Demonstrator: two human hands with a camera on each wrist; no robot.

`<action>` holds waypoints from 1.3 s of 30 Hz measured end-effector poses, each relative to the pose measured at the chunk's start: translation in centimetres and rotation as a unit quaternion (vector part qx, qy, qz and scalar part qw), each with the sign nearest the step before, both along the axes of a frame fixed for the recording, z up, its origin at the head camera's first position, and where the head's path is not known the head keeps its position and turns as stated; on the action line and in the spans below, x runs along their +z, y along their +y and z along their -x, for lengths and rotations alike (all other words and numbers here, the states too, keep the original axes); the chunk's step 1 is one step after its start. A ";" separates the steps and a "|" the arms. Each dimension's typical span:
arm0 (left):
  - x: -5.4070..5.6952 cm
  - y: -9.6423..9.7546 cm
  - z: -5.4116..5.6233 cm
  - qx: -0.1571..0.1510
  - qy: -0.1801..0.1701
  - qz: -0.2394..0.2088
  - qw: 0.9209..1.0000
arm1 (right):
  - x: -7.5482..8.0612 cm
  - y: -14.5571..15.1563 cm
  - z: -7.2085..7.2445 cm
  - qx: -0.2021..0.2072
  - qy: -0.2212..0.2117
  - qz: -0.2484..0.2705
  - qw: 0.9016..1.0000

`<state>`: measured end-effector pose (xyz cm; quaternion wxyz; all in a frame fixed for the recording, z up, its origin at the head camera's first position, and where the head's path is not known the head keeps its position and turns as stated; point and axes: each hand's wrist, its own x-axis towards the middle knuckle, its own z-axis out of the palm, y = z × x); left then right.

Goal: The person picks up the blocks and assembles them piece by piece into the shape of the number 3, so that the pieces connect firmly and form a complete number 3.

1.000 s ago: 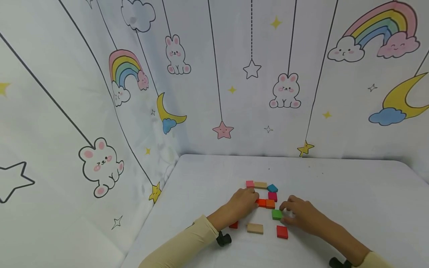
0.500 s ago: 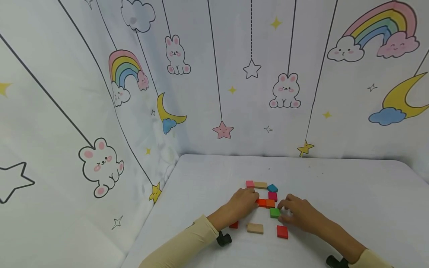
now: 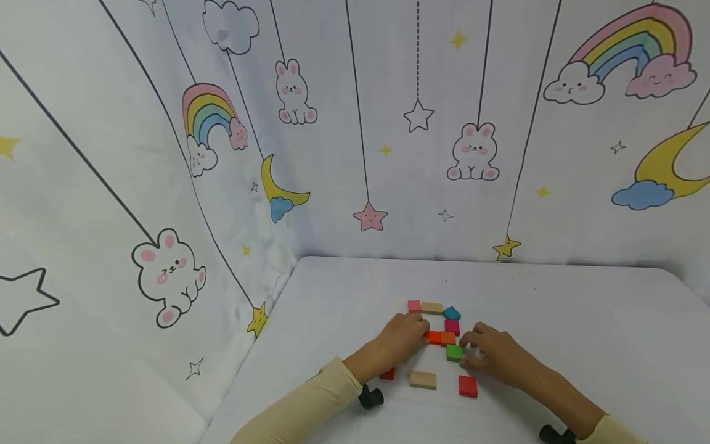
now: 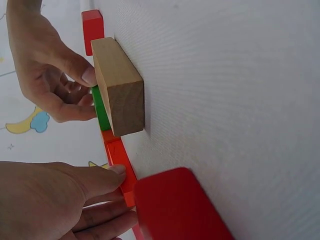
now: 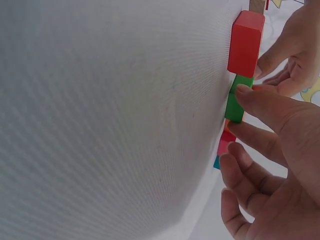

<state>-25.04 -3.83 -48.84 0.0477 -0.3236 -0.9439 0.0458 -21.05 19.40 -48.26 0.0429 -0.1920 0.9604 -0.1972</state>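
On the white table, my right hand [image 3: 499,354] pinches a green block [image 3: 454,353] between thumb and index finger, its other fingers loosely bent in the right wrist view. That block lies just below an orange block [image 3: 448,338], at or very close to its near edge. Left of the orange one is an orange-red block [image 3: 433,337]. My left hand [image 3: 405,336] holds this by its left end, with the thumb [image 4: 116,171] on its near side and the fingers behind. Those fingers' far tips are partly hidden.
Behind lie a pink block [image 3: 413,306], a wooden block [image 3: 432,308], a blue five-sided block [image 3: 452,313] and a magenta block [image 3: 452,327]. Nearer me are a wooden block [image 3: 423,380], a red block [image 3: 468,386] and another red block [image 3: 387,374], partly covered by my left arm.
My right hand has moved the green block slightly left and away from me, closer to the orange block. The left hand has stayed in place.
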 end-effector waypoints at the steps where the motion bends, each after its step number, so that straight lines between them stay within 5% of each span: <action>1: 0.0 0.0 0.0 0.001 -0.001 -0.002 1.000 | 0.0 0.0 0.0 0.000 0.001 0.000 1.000; 24: 0.3 -0.1 -0.4 -0.001 -0.003 -0.011 1.000 | -0.4 0.4 0.1 0.000 0.006 -0.008 1.000; 39: 0.4 -0.1 -0.4 0.001 -0.010 -0.015 1.000 | 1.4 1.5 -1.2 0.005 0.010 -0.024 1.000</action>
